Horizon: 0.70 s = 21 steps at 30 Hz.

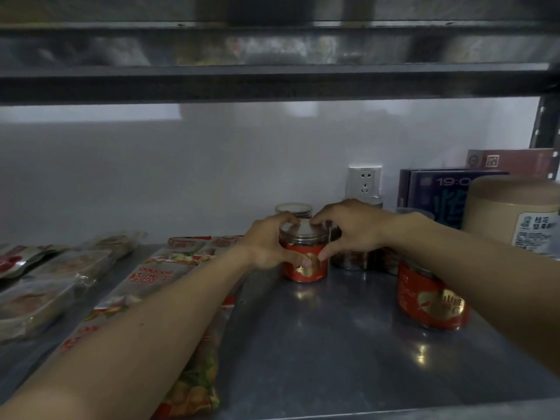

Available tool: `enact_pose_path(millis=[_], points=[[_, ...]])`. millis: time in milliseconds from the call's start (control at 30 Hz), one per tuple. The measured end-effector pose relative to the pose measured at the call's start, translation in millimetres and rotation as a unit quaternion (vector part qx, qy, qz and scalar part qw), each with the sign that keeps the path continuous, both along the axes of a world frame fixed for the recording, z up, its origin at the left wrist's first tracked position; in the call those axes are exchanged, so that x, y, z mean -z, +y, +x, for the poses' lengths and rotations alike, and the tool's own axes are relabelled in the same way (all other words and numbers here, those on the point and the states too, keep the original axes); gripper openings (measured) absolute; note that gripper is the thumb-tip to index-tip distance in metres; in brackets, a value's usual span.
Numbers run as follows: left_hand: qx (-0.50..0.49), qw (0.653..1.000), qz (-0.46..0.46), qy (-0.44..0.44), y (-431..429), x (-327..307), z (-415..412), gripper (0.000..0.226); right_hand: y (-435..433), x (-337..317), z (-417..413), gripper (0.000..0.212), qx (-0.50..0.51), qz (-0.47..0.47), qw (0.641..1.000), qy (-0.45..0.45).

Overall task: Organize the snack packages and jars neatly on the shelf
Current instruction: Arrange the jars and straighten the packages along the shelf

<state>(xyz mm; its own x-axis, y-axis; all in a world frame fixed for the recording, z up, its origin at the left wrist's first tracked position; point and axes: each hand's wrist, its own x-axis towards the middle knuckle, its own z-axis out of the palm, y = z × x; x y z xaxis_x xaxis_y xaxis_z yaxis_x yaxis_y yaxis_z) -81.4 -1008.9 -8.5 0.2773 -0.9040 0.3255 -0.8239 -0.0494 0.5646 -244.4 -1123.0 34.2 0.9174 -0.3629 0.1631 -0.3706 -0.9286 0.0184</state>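
Packets (145, 286) are lying left, seemingly sorted. Left hand (266, 247) and right hand (351, 228) are gripping a red jar (306, 274); a second jar (430, 304) is waiting.

Head-worn camera looks forward, slightly down, close into the shelf (303, 344).

Upper shelf (272, 83) contents blurred; right hand (354, 228) hides rear jars (351, 259); canister (515, 207) cut off.

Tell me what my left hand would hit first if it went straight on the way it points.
Your left hand grips the red jar; pushed on, they would probably meet the pale-lidded jar behind it, though depth is unclear.
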Motion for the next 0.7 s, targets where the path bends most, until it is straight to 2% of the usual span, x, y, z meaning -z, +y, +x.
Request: enact_pose_path(millis=[433,700], points=[[0.017,0.999,0.022,0.022,3.1,0.0,-5.7,0.085,9.9,-0.7,1.2,0.078,0.011,-0.012,1.0,0.018],[0.005,0.996,-0.025,-0.084,21.2,-7.1,-11.7,0.085,37.6,-5.2,-21.4,0.075,0.026,-0.011,1.0,0.002]])
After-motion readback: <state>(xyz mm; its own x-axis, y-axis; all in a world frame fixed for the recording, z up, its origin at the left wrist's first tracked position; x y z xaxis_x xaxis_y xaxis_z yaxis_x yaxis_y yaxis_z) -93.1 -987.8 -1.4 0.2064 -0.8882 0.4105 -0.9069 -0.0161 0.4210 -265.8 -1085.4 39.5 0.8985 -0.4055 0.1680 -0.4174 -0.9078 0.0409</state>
